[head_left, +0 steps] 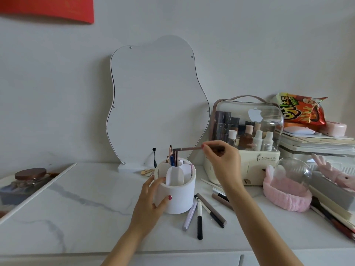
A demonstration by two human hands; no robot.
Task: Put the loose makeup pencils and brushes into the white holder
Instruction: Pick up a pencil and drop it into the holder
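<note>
The white holder (179,200), round with inner dividers, stands on the marble table in the middle. Several pencils (173,156) stand upright in its rear compartment. My left hand (153,196) grips the holder's left side. My right hand (222,160) holds a brown pencil (189,149) nearly level above the holder's rear, its far tip by the standing pencils. Loose on the table right of the holder lie a lilac pen (189,216), a white-and-black pen (199,220), a taupe pencil (211,210) and more pencils (221,198) partly hidden under my right forearm.
A wavy mirror (153,104) leans on the wall behind the holder. A clear-domed cosmetics case (247,135) stands at right, with a pink headband (284,194), a glass dome, books and a snack bag beyond. A jar (30,174) sits far left.
</note>
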